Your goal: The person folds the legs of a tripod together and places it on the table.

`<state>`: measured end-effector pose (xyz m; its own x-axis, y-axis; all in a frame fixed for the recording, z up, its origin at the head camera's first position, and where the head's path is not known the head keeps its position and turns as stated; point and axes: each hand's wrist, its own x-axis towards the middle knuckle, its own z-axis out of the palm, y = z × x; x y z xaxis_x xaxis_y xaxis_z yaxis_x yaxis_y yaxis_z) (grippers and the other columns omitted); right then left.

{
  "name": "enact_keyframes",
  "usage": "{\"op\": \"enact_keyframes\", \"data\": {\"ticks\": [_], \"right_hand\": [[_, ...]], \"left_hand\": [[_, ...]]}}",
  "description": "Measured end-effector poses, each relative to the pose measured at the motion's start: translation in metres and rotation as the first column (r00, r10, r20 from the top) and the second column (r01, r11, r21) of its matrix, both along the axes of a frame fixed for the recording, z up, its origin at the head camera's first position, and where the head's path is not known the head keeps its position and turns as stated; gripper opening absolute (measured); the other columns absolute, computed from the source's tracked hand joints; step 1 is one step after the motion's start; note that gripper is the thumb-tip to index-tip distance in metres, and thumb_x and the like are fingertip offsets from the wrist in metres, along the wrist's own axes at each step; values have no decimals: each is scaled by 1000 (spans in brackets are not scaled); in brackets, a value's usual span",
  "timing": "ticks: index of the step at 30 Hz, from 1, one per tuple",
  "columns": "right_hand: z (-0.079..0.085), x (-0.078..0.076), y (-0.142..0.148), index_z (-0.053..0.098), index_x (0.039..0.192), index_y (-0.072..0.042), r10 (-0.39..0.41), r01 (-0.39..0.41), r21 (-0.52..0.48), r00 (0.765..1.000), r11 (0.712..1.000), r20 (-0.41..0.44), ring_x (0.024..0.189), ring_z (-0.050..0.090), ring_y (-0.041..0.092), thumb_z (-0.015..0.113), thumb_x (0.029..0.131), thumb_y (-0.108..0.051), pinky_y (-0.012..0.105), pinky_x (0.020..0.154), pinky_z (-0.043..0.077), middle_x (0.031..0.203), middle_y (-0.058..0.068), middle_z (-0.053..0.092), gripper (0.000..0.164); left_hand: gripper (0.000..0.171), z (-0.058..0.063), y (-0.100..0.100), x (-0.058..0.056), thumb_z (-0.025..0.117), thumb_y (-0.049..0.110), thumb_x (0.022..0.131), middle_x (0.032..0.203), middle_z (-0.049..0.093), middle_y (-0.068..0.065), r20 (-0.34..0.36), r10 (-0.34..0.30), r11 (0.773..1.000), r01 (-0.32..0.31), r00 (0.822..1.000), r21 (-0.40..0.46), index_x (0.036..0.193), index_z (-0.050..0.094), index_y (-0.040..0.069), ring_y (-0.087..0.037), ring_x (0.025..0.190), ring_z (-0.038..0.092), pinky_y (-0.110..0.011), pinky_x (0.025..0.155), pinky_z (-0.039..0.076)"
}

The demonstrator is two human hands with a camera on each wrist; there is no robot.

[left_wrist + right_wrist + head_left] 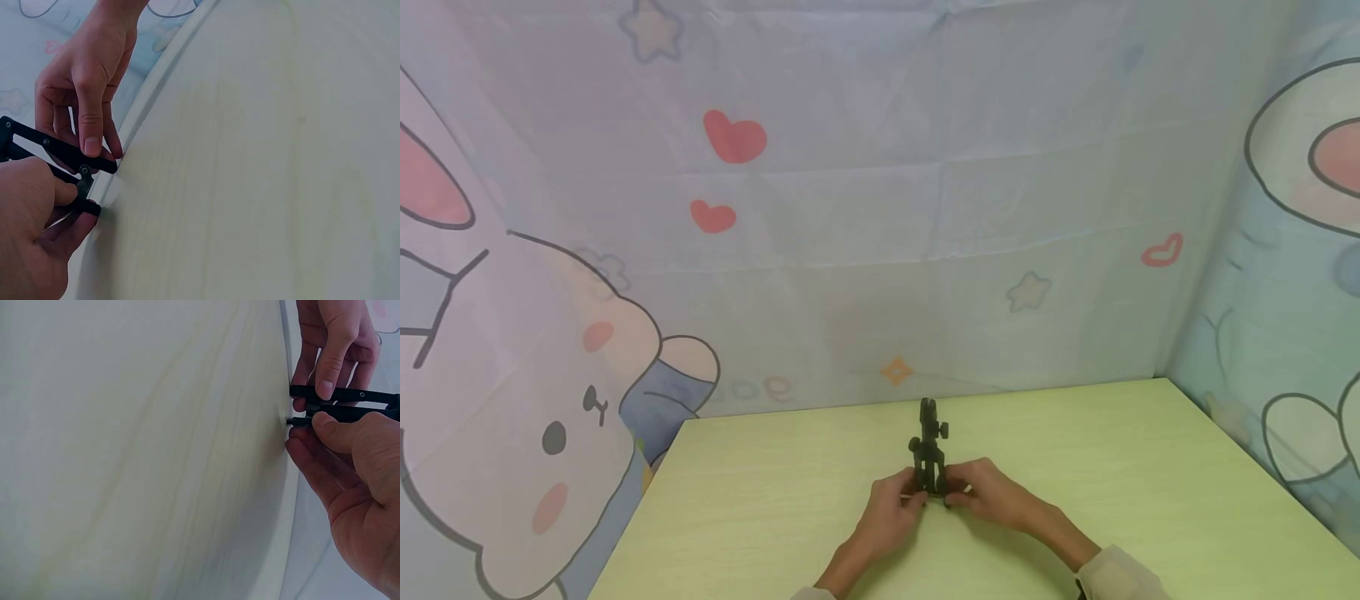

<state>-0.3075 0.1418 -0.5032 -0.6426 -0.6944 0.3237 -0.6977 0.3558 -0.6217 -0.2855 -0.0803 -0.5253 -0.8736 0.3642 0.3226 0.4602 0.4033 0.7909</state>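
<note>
A small black tripod (928, 451) with side knobs stands upright on the table, in the middle of the head view. My left hand (884, 518) pinches one of its legs near the bottom between thumb and fingers. On the other side my right hand (996, 497) pinches another leg low down. The left wrist view shows the black legs (62, 150) spread apart, with a small hinged piece (85, 178) between them. In the right wrist view both thumbs press on the leg ends, and the tripod's upper part lies outside the frame.
The pale yellow-green table (775, 492) extends to both sides of the hands. Behind it hangs a cloth backdrop (865, 208) with printed hearts, stars and cartoon animals, and more of this cloth encloses the left and right sides.
</note>
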Motion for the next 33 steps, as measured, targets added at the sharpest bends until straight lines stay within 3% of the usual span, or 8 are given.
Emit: {"op": "enact_keyframes", "data": {"ticks": [7,23,33], "right_hand": [[3,0,-2,72,107,2,17,-17,9,1000,1000,-8,91,74,14,72,91,9,28,84,60,100,13,77,18],[4,-1,-2,73,108,3,47,-46,16,998,999,-43,92,74,14,73,91,8,25,82,60,101,12,78,18],[5,1,-3,74,107,2,49,-48,16,996,999,-74,91,74,13,74,90,6,24,81,60,101,10,78,18]], "left_hand": [[20,0,0,-1,64,-5,97,108,76,-11,-34,5,1000,-4,999,14,113,72,3,-24,98,75,-27,82,60],[21,3,-1,-3,63,-5,98,103,78,-8,-6,-25,1000,25,1000,0,114,73,3,-20,96,75,-29,83,59],[21,5,-1,-3,64,-7,97,102,78,-10,-26,-24,999,23,999,-31,114,73,1,-20,94,75,-29,81,60]]}}
